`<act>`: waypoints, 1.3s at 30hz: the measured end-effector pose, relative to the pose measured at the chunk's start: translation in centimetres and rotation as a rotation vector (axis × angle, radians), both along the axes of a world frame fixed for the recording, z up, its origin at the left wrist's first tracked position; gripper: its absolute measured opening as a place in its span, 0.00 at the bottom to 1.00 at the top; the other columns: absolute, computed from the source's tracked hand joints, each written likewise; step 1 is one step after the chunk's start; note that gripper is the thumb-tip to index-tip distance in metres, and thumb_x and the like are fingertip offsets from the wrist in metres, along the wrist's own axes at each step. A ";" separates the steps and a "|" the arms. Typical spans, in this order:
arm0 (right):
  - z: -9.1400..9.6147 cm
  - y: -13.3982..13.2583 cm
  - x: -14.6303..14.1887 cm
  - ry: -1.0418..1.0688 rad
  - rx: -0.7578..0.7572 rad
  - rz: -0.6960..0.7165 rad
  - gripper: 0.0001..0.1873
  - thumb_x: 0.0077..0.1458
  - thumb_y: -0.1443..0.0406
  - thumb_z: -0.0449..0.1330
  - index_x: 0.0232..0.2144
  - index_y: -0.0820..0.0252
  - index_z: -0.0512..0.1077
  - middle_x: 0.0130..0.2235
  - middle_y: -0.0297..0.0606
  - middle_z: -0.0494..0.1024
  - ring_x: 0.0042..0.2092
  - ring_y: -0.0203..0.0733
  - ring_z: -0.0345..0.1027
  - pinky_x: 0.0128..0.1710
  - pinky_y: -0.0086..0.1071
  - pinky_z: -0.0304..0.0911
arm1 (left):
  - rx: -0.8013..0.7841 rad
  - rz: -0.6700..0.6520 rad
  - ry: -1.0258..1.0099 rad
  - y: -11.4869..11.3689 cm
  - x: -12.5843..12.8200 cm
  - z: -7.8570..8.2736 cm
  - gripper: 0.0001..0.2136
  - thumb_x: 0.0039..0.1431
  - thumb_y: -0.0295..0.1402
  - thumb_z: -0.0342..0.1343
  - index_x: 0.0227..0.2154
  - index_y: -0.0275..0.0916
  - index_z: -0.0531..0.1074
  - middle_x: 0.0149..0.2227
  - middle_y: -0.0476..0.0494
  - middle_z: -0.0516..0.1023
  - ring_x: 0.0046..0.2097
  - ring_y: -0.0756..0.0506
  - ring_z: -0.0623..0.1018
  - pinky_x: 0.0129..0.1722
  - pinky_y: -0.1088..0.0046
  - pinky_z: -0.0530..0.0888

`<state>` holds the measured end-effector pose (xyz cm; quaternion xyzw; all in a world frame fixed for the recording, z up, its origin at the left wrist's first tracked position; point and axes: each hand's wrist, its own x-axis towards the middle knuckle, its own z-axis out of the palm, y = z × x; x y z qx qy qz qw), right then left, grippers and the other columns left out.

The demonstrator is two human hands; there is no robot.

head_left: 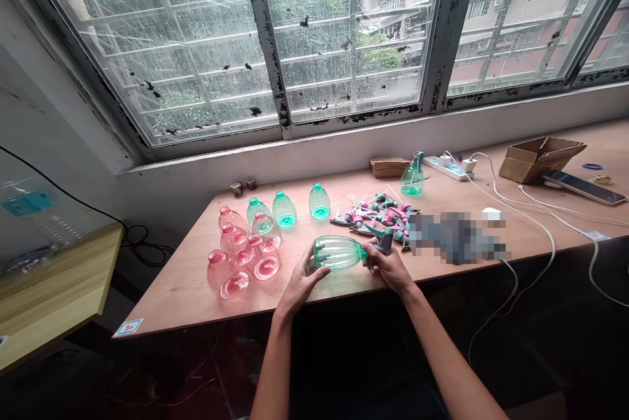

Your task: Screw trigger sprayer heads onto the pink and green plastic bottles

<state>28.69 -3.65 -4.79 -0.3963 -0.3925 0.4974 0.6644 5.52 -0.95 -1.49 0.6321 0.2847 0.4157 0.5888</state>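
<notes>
Forearms [452,354], then sideways green bottle [338,253], neck [364,252] rightward

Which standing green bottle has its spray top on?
The translucent green plastic bottle by the white power strip; the other standing green bottles have bare necks.

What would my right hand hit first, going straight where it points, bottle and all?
Probably the pile of spray heads beyond your right hand, though the hand's height above the table is unclear.

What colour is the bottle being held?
The bottle is see-through green, shown in the head view.
</notes>
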 end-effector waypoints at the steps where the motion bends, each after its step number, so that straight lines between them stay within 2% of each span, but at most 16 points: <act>1: 0.1 0.0 0.0 0.002 0.002 0.006 0.21 0.48 0.50 0.70 0.32 0.59 0.70 0.19 0.32 0.75 0.17 0.32 0.58 0.16 0.25 0.48 | 0.003 -0.018 0.002 0.0 0.0 -0.1 0.38 0.55 0.38 0.65 0.66 0.44 0.55 0.67 0.36 0.61 0.67 0.33 0.62 0.66 0.50 0.59; 4: 0.2 -0.1 0.0 0.011 0.004 0.011 0.21 0.48 0.50 0.70 0.31 0.58 0.69 0.19 0.31 0.75 0.17 0.32 0.59 0.16 0.25 0.49 | -0.009 -0.065 -0.017 0.0 -0.2 -0.2 0.46 0.52 0.35 0.67 0.69 0.49 0.46 0.68 0.35 0.58 0.67 0.34 0.62 0.65 0.51 0.61; 7: 0.2 -0.2 0.0 -0.003 0.008 0.010 0.21 0.48 0.50 0.70 0.32 0.58 0.69 0.20 0.32 0.75 0.17 0.32 0.58 0.16 0.25 0.48 | -0.035 -0.058 -0.018 -0.2 -0.2 -0.2 0.50 0.52 0.34 0.68 0.70 0.49 0.39 0.69 0.33 0.56 0.66 0.34 0.63 0.64 0.51 0.62; 9: 0.1 -0.1 0.0 -0.017 0.013 0.015 0.21 0.48 0.51 0.70 0.33 0.59 0.69 0.20 0.32 0.76 0.17 0.32 0.59 0.16 0.25 0.49 | -0.045 -0.016 -0.005 -0.4 -0.1 0.1 0.47 0.54 0.37 0.67 0.69 0.47 0.42 0.69 0.33 0.56 0.65 0.33 0.65 0.65 0.50 0.61; 12: 0.1 -0.1 0.0 -0.026 0.018 0.024 0.22 0.47 0.51 0.71 0.35 0.59 0.70 0.21 0.33 0.76 0.18 0.33 0.61 0.16 0.26 0.51 | -0.011 -0.001 0.039 -0.4 0.0 0.4 0.40 0.56 0.39 0.65 0.67 0.44 0.52 0.67 0.34 0.61 0.64 0.33 0.66 0.66 0.50 0.59; 14: 0.1 -0.1 0.1 -0.025 0.020 0.017 0.22 0.48 0.51 0.70 0.34 0.60 0.70 0.21 0.33 0.76 0.18 0.33 0.61 0.16 0.26 0.52 | 0.014 -0.018 0.046 -0.4 0.1 0.3 0.42 0.53 0.37 0.67 0.68 0.46 0.51 0.67 0.36 0.61 0.66 0.34 0.64 0.66 0.51 0.60; 17: 0.2 -0.1 0.0 -0.024 0.017 -0.007 0.21 0.48 0.50 0.70 0.32 0.60 0.70 0.20 0.34 0.76 0.17 0.32 0.59 0.15 0.25 0.51 | 0.009 -0.043 0.014 -0.2 0.1 -0.2 0.48 0.51 0.34 0.68 0.69 0.51 0.44 0.69 0.37 0.57 0.66 0.35 0.63 0.64 0.51 0.62; 20: 0.3 -0.3 -0.2 -0.032 0.016 -0.036 0.21 0.47 0.49 0.70 0.30 0.60 0.71 0.19 0.33 0.75 0.15 0.31 0.57 0.13 0.25 0.49 | 0.014 -0.035 0.025 -0.3 0.2 -0.4 0.51 0.50 0.34 0.69 0.69 0.50 0.41 0.68 0.35 0.57 0.66 0.34 0.64 0.64 0.49 0.61; 22: 0.7 -0.3 -0.6 -0.038 0.020 -0.044 0.22 0.46 0.49 0.70 0.29 0.60 0.71 0.18 0.33 0.75 0.15 0.31 0.58 0.12 0.25 0.49 | 0.036 0.018 0.043 -0.4 0.2 -0.1 0.47 0.52 0.38 0.68 0.69 0.47 0.45 0.68 0.33 0.58 0.66 0.33 0.63 0.65 0.50 0.59; 25: 1.8 0.0 -1.3 -0.045 0.041 -0.003 0.22 0.45 0.49 0.71 0.28 0.60 0.71 0.18 0.33 0.75 0.15 0.33 0.59 0.12 0.26 0.51 | 0.079 0.114 0.075 -0.8 -0.2 0.9 0.34 0.59 0.44 0.60 0.65 0.40 0.58 0.64 0.33 0.65 0.65 0.33 0.65 0.66 0.52 0.59; 26: 2.4 0.2 -1.5 -0.046 0.049 0.017 0.22 0.45 0.49 0.71 0.27 0.60 0.71 0.18 0.33 0.75 0.15 0.33 0.60 0.12 0.26 0.52 | 0.090 0.129 0.080 -0.9 -0.5 1.5 0.32 0.60 0.43 0.60 0.65 0.40 0.58 0.63 0.34 0.66 0.64 0.33 0.66 0.65 0.53 0.60; 30: 5.1 0.7 -2.3 -0.019 0.052 0.131 0.20 0.50 0.50 0.68 0.27 0.59 0.70 0.19 0.34 0.75 0.15 0.31 0.58 0.12 0.26 0.51 | 0.152 0.089 0.074 -1.8 -2.0 4.2 0.45 0.55 0.35 0.65 0.69 0.52 0.43 0.67 0.40 0.60 0.66 0.36 0.64 0.64 0.55 0.62; 32: 6.2 0.5 -2.5 0.002 0.040 0.179 0.19 0.51 0.50 0.67 0.26 0.59 0.70 0.19 0.34 0.74 0.15 0.30 0.56 0.11 0.25 0.49 | 0.200 0.091 0.126 -2.5 -2.5 5.4 0.45 0.56 0.35 0.65 0.68 0.55 0.42 0.69 0.43 0.55 0.67 0.37 0.62 0.66 0.55 0.59; 34: 6.9 -0.2 -2.6 0.013 0.040 0.167 0.19 0.51 0.50 0.67 0.27 0.59 0.70 0.19 0.34 0.74 0.15 0.30 0.57 0.11 0.25 0.49 | 0.218 0.125 0.180 -3.3 -2.6 6.0 0.46 0.54 0.37 0.67 0.69 0.55 0.42 0.71 0.43 0.51 0.68 0.35 0.59 0.67 0.54 0.56; 36: 7.4 -1.3 -2.5 -0.027 0.073 0.142 0.19 0.52 0.50 0.67 0.28 0.58 0.70 0.19 0.33 0.74 0.16 0.32 0.58 0.12 0.26 0.51 | 0.168 0.162 0.145 -3.9 -2.4 6.0 0.47 0.53 0.44 0.66 0.69 0.51 0.41 0.71 0.40 0.51 0.69 0.33 0.56 0.67 0.53 0.56; 39: 8.1 -2.9 -2.0 -0.211 0.151 0.168 0.17 0.52 0.52 0.68 0.32 0.58 0.72 0.20 0.33 0.75 0.17 0.34 0.61 0.14 0.29 0.56 | -0.033 0.201 -0.004 -4.3 -1.9 5.7 0.40 0.61 0.57 0.50 0.69 0.42 0.46 0.69 0.34 0.55 0.69 0.31 0.56 0.64 0.51 0.62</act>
